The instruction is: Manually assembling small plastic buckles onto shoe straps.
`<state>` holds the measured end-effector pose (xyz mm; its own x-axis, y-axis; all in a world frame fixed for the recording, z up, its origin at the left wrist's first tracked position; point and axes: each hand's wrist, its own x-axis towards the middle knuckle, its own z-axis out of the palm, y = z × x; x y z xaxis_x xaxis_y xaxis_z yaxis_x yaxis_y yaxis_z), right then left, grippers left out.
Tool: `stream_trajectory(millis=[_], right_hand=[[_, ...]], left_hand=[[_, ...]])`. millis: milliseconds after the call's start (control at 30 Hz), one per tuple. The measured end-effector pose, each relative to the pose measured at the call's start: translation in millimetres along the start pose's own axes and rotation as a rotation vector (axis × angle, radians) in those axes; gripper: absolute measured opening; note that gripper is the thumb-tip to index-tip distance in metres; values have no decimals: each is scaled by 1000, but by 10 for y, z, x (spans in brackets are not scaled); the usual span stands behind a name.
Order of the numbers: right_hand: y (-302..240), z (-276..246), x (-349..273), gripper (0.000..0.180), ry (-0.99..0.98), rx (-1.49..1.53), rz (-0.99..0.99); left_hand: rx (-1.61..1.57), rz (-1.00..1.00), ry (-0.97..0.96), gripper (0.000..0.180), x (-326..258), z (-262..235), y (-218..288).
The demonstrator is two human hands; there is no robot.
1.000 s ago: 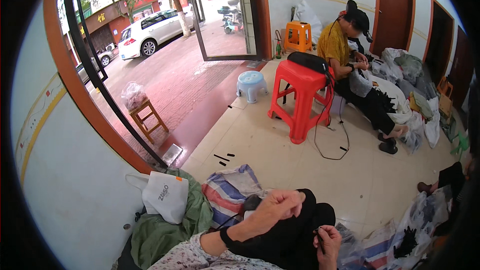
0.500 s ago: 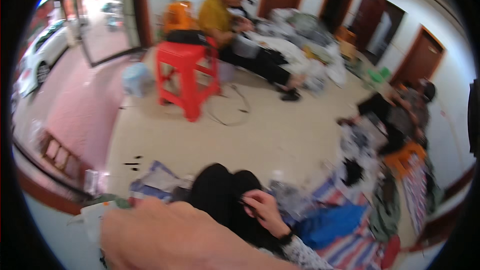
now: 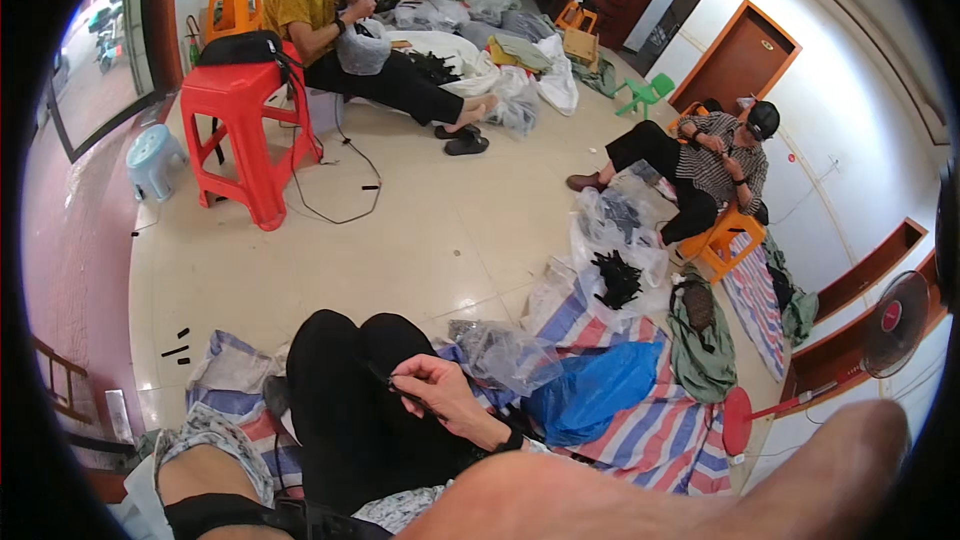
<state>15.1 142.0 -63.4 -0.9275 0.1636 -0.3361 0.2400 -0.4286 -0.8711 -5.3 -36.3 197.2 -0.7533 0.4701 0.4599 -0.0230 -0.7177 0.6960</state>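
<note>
Over my black-trousered knees (image 3: pixel 335 390), my right hand (image 3: pixel 445 395) is closed in a pinch, a dark band round its wrist. A thin black strip (image 3: pixel 412 398) shows between its thumb and fingers; its exact kind is unclear against the dark trousers. Very near the camera, what looks like my left hand (image 3: pixel 660 500) fills the lower right, large and blurred. One digit of it points right, while the other fingers are out of sight. At the lower left are a patterned sleeve (image 3: pixel 225 432) and a black wrist strap (image 3: pixel 225 512).
Beside my knees, a blue plastic bag (image 3: pixel 600 390) and a clear bag (image 3: pixel 505 355) lie on striped sheeting (image 3: pixel 665 455). Beyond is a pile of black strips (image 3: pixel 617 280). Two seated people work at left (image 3: pixel 300 0) and right (image 3: pixel 720 165). A red stool (image 3: pixel 235 100) and fan (image 3: pixel 893 325) flank the floor.
My view has turned right, so the room sits further left and looks sharper. The large near hand has swept from lower left to lower right. My right hand keeps its pinch over my knees.
</note>
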Motion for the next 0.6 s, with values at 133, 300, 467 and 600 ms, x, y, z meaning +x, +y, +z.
stream_trajectory(millis=[133,300,467,600], right_hand=[[30,-30,-16,8,3,23,6],[5,6,-6,9,-28,28,-6],[24,-4,35,9,-40,45,-22],[-38,-30,32,9,-19,64,-29]], left_hand=[[65,15,19,28,-5,46,169],[99,11,19,28,42,104,293],[120,-3,-18,28,155,139,360],[138,-33,-55,28,272,130,336]])
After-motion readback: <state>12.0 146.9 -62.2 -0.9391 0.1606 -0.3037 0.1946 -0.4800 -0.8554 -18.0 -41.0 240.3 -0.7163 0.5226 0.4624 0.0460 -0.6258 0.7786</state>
